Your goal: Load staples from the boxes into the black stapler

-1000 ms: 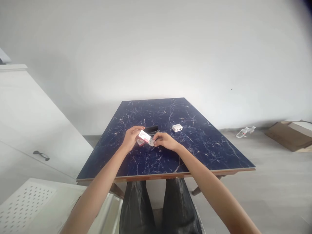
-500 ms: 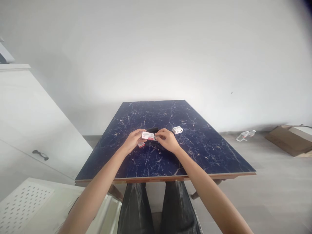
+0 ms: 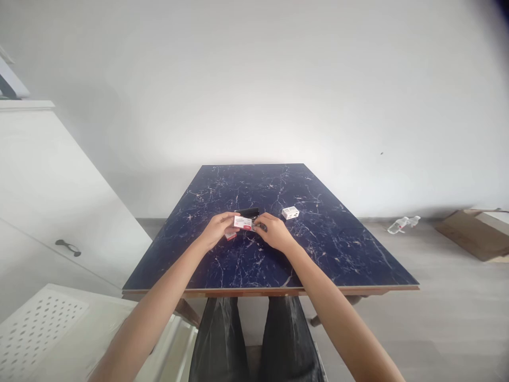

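Both my hands meet over the middle of a dark blue marble-patterned table (image 3: 326, 249). My left hand (image 3: 217, 229) and my right hand (image 3: 274, 231) pinch the two ends of a small white and red box (image 3: 243, 223), held just above the tabletop. A black oblong object (image 3: 249, 213) lies right behind the box. A small red and white box (image 3: 229, 236) sits on the table under my left hand. Another small white box (image 3: 290, 213) rests to the right, apart from my hands.
A white cabinet with a dark handle (image 3: 67, 246) stands at the left, and a white perforated chair (image 3: 43, 329) is at the lower left. On the floor at the right lie a plastic bottle (image 3: 401, 224) and a cardboard box (image 3: 473, 233).
The white and red box has gone from tilted to level and sits a little farther from me. My right hand has closed in on its right end.
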`<state>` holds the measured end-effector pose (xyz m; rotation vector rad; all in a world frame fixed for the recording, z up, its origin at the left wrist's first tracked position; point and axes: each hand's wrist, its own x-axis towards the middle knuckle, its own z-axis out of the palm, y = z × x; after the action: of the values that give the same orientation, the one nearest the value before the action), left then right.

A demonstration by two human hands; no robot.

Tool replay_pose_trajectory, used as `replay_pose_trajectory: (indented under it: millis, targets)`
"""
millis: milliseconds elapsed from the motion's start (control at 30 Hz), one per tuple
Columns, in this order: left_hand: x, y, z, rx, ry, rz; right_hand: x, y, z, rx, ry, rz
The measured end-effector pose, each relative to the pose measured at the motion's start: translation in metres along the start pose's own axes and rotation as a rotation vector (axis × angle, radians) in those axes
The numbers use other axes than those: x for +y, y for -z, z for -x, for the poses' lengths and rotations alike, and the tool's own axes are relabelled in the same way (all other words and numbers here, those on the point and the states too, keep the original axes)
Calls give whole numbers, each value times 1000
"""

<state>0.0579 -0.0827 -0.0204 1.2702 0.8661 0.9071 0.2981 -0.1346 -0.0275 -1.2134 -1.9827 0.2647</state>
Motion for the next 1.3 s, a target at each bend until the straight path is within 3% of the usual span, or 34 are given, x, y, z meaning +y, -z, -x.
replay_pose_trajectory:
  millis: [233,633,800,1300]
  targets:
    - [6,-6,5,-61,-14,-41,-1,1,1,-151,-69,-13]
    - [10,4,0,66,-2,14,-4,9,-4,47,-84,-193]
    - [10,4,1,37,45,61,-3,9,-4,71,-146,-272]
    - [12,8,-3,82,95,289,2,25,-9,221,-482,-1090]
